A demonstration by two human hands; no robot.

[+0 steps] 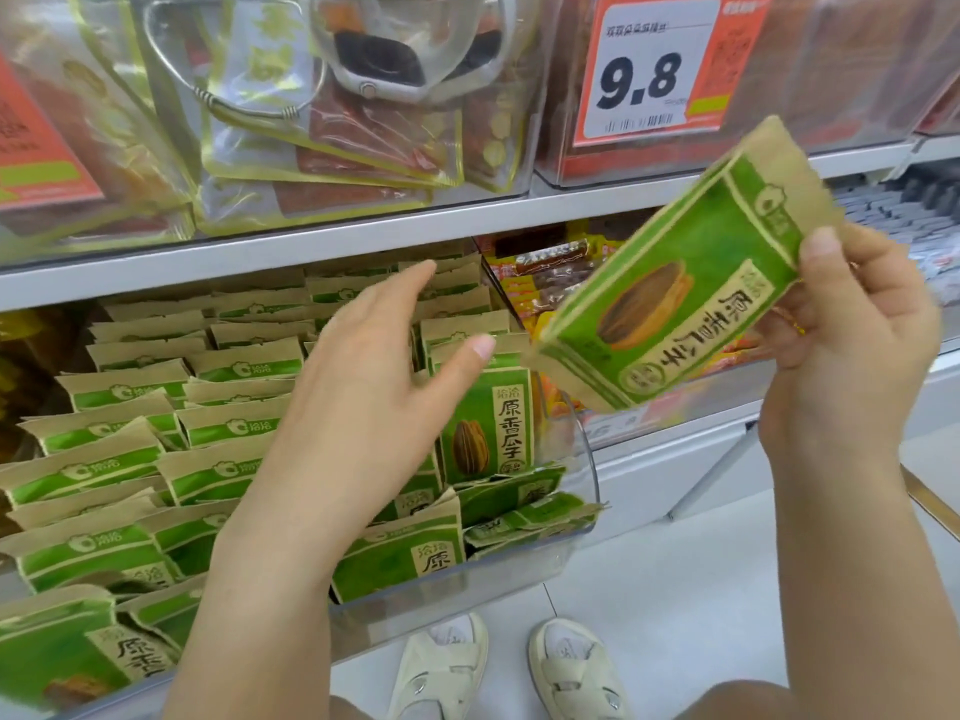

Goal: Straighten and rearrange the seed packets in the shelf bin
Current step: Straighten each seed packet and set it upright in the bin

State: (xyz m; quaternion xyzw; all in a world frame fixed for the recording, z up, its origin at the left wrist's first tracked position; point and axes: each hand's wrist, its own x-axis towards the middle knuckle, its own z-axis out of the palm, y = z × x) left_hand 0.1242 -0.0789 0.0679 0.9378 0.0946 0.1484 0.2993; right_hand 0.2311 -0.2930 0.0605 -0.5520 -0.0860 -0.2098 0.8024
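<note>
- The right hand (852,324) pinches one packet (675,283) by its long edge, thumb on the printed face and fingers curled behind it, and holds it in the air to the right of the bin (467,589).
- That packet is tilted, its top end toward the upper right; it is kraft-brown paper with a green panel, a striped seed drawn in the middle and a pale strip of dark characters.
- The left hand (384,387) is open, fingers straight and spread, hovering over the packets in the bin and gripping nothing.
- The clear bin sits on the lower shelf, full of the same packets (156,407) standing in rows.
- At the bin's right end one packet (488,428) stands upright facing out, with several (524,511) lying flat below it.
- A price tag (649,65) above reads 9.8.
</note>
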